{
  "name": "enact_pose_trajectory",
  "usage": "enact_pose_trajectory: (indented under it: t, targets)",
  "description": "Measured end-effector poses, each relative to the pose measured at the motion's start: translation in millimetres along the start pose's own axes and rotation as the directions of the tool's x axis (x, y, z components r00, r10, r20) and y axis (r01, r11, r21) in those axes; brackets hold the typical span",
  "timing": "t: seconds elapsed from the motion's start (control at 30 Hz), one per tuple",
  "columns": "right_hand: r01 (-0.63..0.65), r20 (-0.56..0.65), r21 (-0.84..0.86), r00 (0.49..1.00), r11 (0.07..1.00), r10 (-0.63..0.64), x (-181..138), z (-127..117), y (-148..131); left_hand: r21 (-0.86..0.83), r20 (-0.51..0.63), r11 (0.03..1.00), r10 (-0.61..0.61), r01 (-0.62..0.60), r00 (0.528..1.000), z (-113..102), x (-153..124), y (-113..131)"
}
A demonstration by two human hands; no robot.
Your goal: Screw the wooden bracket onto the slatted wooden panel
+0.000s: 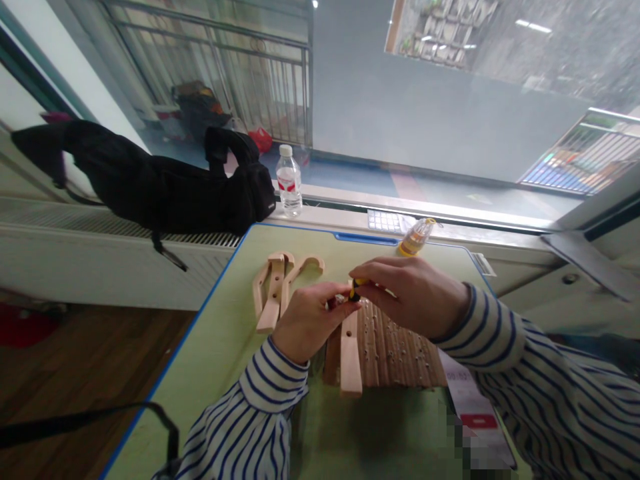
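Observation:
My left hand (307,320) and my right hand (407,293) meet over a stack of drilled wooden slats (395,350) on the green table (225,347). My right hand's fingers are pinched on a small yellow-and-black tool (356,288), likely a screwdriver handle. My left hand's fingers are closed at the tool's lower end, on something too small to name. A pale wooden bar (350,357) stands against the slats just below the tool. Curved wooden hook pieces (277,283) lie to the left of my hands.
A small bottle of yellow liquid (415,238) lies at the table's far edge. A water bottle (289,181) and a black bag (165,183) sit on the window ledge. A paper sheet (473,407) lies at the right. A black cable (100,417) crosses the lower left.

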State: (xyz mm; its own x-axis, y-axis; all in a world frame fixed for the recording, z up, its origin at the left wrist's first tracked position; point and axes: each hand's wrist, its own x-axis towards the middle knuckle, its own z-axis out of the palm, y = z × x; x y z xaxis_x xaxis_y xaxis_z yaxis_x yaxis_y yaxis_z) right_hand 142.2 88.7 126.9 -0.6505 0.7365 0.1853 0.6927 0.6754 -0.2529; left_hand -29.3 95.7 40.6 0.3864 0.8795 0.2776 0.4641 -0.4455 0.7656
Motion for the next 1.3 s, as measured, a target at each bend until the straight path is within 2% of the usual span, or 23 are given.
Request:
enact_pose_trajectory:
  t: [0.47, 0.63, 1.0, 1.17, 1.3]
  targets:
    - [-0.025, -0.111, -0.060, 0.994, 0.998, 0.018, 0, 12, 3, -0.088, 0.061, 0.995, 0.047, -0.041, 0.997, -2, 1, -1]
    - [-0.042, -0.148, -0.024, 0.988, 0.999, 0.038, -3, 15, 2, -0.035, 0.017, 0.998, 0.045, -0.044, 0.999, 0, 0, -3]
    - [-0.008, -0.098, 0.035, 0.995, 0.999, 0.012, -1, 3, 1, -0.006, -0.055, 0.998, 0.065, -0.066, 0.996, 1, -2, -5]
    - [0.043, 0.005, 0.031, 0.999, 0.999, -0.043, 2, -1, 0, 0.002, -0.060, 0.998, 0.059, -0.059, 0.996, 1, -1, -6]
    - [0.064, -0.035, 0.019, 0.997, 0.998, -0.063, 2, 4, 2, 0.018, -0.043, 0.998, 0.065, -0.065, 0.997, -1, -1, -5]
